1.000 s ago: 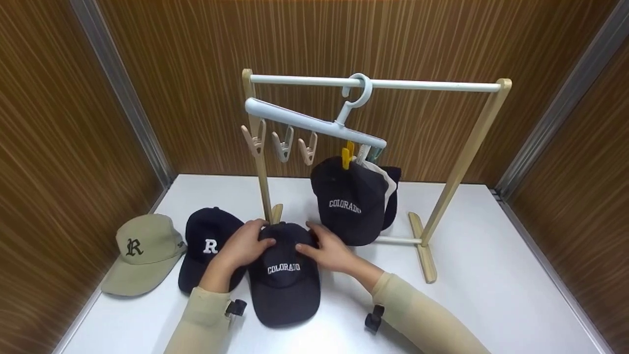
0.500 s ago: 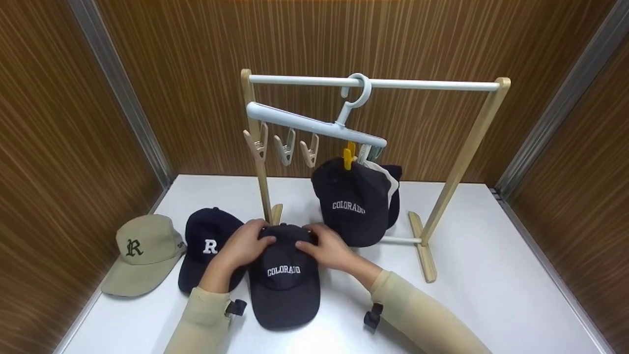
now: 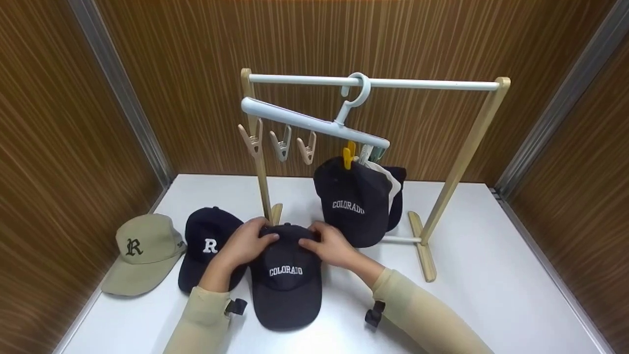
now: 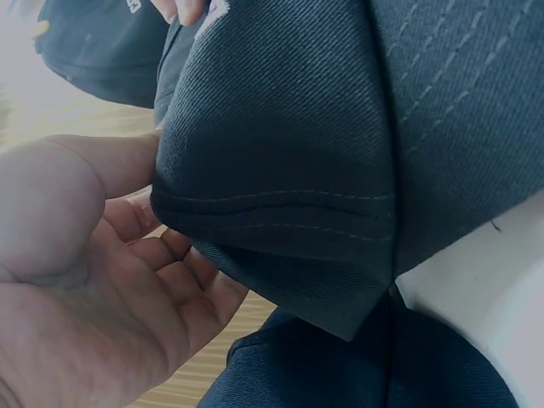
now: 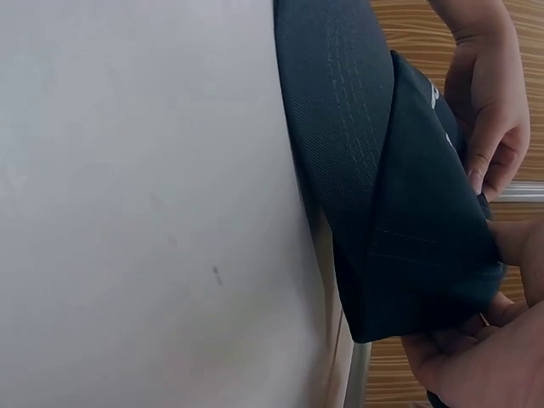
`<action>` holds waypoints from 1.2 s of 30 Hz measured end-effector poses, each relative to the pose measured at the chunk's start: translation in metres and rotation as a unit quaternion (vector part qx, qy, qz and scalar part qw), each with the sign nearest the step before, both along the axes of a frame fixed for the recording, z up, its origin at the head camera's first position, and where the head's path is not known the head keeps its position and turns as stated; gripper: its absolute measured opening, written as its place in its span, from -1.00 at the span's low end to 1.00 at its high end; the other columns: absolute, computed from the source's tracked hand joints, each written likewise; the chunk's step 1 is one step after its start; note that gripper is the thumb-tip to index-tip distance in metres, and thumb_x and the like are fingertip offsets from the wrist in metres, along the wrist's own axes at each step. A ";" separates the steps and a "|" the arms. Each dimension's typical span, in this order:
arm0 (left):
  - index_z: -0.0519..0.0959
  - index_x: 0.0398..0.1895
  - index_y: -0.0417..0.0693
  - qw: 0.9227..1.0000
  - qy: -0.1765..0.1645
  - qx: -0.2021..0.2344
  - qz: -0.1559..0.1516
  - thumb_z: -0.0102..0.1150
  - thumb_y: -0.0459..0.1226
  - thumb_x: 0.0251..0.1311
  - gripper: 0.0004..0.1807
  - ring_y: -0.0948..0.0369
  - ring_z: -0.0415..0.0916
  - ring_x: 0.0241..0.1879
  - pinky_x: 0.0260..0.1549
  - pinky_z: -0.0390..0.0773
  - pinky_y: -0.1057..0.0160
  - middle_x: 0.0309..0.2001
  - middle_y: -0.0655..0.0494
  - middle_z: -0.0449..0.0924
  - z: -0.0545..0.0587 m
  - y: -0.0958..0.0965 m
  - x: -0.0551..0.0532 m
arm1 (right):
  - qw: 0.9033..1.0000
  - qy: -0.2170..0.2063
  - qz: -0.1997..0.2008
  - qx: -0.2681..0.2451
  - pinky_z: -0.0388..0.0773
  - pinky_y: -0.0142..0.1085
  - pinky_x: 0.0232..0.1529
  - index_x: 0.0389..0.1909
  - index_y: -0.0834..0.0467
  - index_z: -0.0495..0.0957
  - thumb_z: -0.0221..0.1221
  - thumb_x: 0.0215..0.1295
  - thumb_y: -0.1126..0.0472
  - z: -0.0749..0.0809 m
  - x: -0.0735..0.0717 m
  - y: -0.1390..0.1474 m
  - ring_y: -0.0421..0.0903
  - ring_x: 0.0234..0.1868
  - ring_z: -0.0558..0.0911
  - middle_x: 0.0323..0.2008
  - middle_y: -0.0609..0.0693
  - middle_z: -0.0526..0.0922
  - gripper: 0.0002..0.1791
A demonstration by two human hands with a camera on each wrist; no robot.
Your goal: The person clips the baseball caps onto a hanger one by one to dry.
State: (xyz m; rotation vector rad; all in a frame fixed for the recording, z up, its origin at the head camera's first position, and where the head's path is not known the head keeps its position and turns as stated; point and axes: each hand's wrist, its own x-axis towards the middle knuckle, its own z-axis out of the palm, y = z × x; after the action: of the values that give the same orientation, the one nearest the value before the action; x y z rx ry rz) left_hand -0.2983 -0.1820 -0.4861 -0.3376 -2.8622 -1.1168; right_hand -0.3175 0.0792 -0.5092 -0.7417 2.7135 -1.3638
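Note:
A dark baseball cap lettered COLORADO is between my two hands, its brim toward me. My left hand grips the left of its crown, thumb on the front and fingers behind. On the crown's right side my right hand pinches in the same way. The left wrist view shows the cap close up, fingers curled behind its folded side. In the right wrist view both hands meet the crown of the cap, with the white table below the brim.
A pale blue hanger tilts on the wooden rack, with several clothespins. A second COLORADO cap hangs at its right from a yellow clothespin, other caps behind. Left on the table lie a khaki cap and a navy R cap.
Both hands and the cap between them have shifted slightly to the right. The hanger has swung a little, its left end now higher, and the hung caps moved slightly right.

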 end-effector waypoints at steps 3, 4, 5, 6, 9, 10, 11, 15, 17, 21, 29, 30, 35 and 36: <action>0.72 0.03 -0.11 1.000 -0.001 0.006 -0.003 0.42 -0.19 0.52 -0.80 0.03 0.64 -0.05 0.11 0.60 -0.14 -0.08 0.00 0.73 0.000 0.000 0.000 | 1.000 0.000 0.000 -0.007 0.55 -0.12 -0.15 -0.17 0.10 0.66 0.42 0.49 0.02 0.002 0.000 0.001 -0.11 -0.25 0.57 -0.32 -0.13 0.61 -0.76; 0.72 0.02 -0.11 1.000 -0.001 0.007 -0.004 0.42 -0.19 0.52 -0.80 0.03 0.64 -0.05 0.11 0.60 -0.14 -0.09 0.01 0.73 0.001 0.000 0.000 | 1.000 0.000 0.001 -0.009 0.54 -0.14 -0.16 -0.18 0.09 0.66 0.42 0.49 0.02 0.002 0.000 0.002 -0.12 -0.26 0.57 -0.32 -0.14 0.60 -0.76; 0.72 0.02 -0.12 1.000 0.000 0.010 -0.006 0.42 -0.19 0.52 -0.80 0.03 0.64 -0.05 0.12 0.60 -0.14 -0.09 0.01 0.73 0.002 0.000 0.000 | 1.000 0.001 0.002 -0.012 0.54 -0.15 -0.17 -0.19 0.09 0.66 0.42 0.49 0.02 0.002 0.000 0.003 -0.13 -0.27 0.56 -0.34 -0.15 0.59 -0.77; 0.72 0.01 -0.13 1.000 0.001 0.013 -0.007 0.41 -0.19 0.52 -0.80 0.03 0.64 -0.05 0.12 0.60 -0.14 -0.09 0.00 0.74 0.003 0.001 0.001 | 1.000 0.003 0.004 -0.015 0.53 -0.16 -0.18 -0.20 0.08 0.66 0.42 0.48 0.02 0.002 -0.001 0.003 -0.13 -0.28 0.56 -0.35 -0.15 0.59 -0.77; 0.72 -0.02 -0.13 1.000 0.001 0.025 -0.014 0.40 -0.19 0.53 -0.81 0.05 0.62 -0.09 0.09 0.59 -0.11 -0.13 0.03 0.72 0.005 0.001 0.002 | 1.000 0.005 0.009 -0.026 0.50 -0.20 -0.22 -0.24 0.08 0.65 0.43 0.48 0.02 0.002 -0.001 0.005 -0.14 -0.30 0.55 -0.39 -0.17 0.56 -0.76; 0.71 -0.04 -0.12 0.999 0.002 0.030 -0.016 0.40 -0.18 0.54 -0.82 0.06 0.61 -0.10 0.07 0.59 -0.10 -0.15 0.04 0.71 0.006 0.001 0.003 | 0.999 0.003 0.010 -0.031 0.49 -0.22 -0.24 -0.25 0.08 0.65 0.43 0.48 0.02 0.003 -0.001 0.006 -0.15 -0.31 0.54 -0.40 -0.17 0.54 -0.76; 0.71 -0.05 -0.12 0.999 0.001 0.036 -0.019 0.39 -0.19 0.54 -0.82 0.07 0.60 -0.12 0.05 0.58 -0.08 -0.17 0.06 0.70 0.006 0.001 0.003 | 0.999 0.001 0.012 -0.034 0.47 -0.22 -0.26 -0.26 0.07 0.65 0.43 0.48 0.02 0.004 -0.001 0.006 -0.15 -0.32 0.54 -0.41 -0.17 0.53 -0.77; 0.72 -0.06 -0.11 0.997 -0.005 0.066 -0.026 0.37 -0.20 0.55 -0.84 0.11 0.58 -0.15 0.02 0.56 -0.02 -0.18 0.08 0.69 0.007 0.001 0.005 | 0.999 -0.006 0.017 -0.046 0.45 -0.23 -0.28 -0.27 0.07 0.64 0.41 0.50 0.02 0.007 0.000 0.009 -0.14 -0.34 0.53 -0.43 -0.18 0.51 -0.76; 0.73 -0.05 -0.11 0.996 -0.008 0.080 -0.029 0.37 -0.20 0.56 -0.84 0.11 0.58 -0.13 0.03 0.56 -0.01 -0.16 0.09 0.70 0.007 0.002 0.005 | 0.999 -0.009 0.018 -0.049 0.45 -0.23 -0.27 -0.25 0.07 0.65 0.41 0.51 0.02 0.009 0.001 0.010 -0.14 -0.33 0.54 -0.42 -0.18 0.52 -0.77; 0.73 -0.04 -0.10 0.994 -0.012 0.102 -0.034 0.36 -0.19 0.56 -0.84 0.11 0.58 -0.11 0.03 0.55 0.01 -0.14 0.09 0.70 0.009 0.002 0.007 | 0.998 -0.012 0.019 -0.056 0.46 -0.22 -0.25 -0.23 0.10 0.69 0.41 0.51 0.00 0.012 0.002 0.011 -0.12 -0.33 0.55 -0.42 -0.16 0.55 -0.75; 0.66 -0.10 -0.10 0.990 -0.020 0.136 -0.044 0.33 -0.18 0.59 -0.83 0.10 0.53 -0.19 -0.10 0.51 0.07 -0.23 0.08 0.61 0.017 0.004 0.010 | 0.997 -0.006 0.022 -0.068 0.45 -0.25 -0.28 -0.26 0.08 0.71 0.41 0.52 0.02 0.021 0.005 0.013 -0.14 -0.36 0.56 -0.44 -0.18 0.57 -0.77; 0.66 -0.10 -0.10 0.989 -0.019 0.140 -0.046 0.32 -0.18 0.60 -0.83 0.10 0.52 -0.19 -0.11 0.51 0.07 -0.23 0.09 0.61 0.018 0.004 0.010 | 0.997 -0.004 0.022 -0.071 0.45 -0.26 -0.28 -0.27 0.08 0.71 0.41 0.52 0.03 0.023 0.006 0.013 -0.14 -0.36 0.56 -0.44 -0.18 0.58 -0.78; 0.66 -0.08 -0.10 0.987 -0.004 0.155 -0.049 0.34 -0.18 0.59 -0.84 0.11 0.52 -0.17 -0.10 0.52 0.07 -0.21 0.09 0.61 0.023 0.007 0.012 | 0.996 0.002 0.020 -0.091 0.48 -0.27 -0.24 -0.27 0.09 0.72 0.42 0.52 0.06 0.031 0.008 0.015 -0.14 -0.32 0.57 -0.41 -0.17 0.61 -0.79; 0.66 -0.09 -0.10 0.986 0.000 0.156 -0.049 0.34 -0.18 0.59 -0.84 0.11 0.51 -0.16 -0.09 0.51 0.07 -0.22 0.10 0.60 0.024 0.007 0.012 | 0.996 0.003 0.019 -0.092 0.48 -0.27 -0.22 -0.26 0.09 0.72 0.42 0.51 0.06 0.032 0.008 0.015 -0.14 -0.30 0.58 -0.40 -0.17 0.62 -0.80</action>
State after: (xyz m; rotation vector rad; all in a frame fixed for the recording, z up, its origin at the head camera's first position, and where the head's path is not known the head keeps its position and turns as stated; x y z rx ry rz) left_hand -0.2866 -0.1747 -0.4620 -0.4627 -2.6338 -1.5537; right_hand -0.3094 0.0944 -0.4774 -0.8056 2.5884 -1.6227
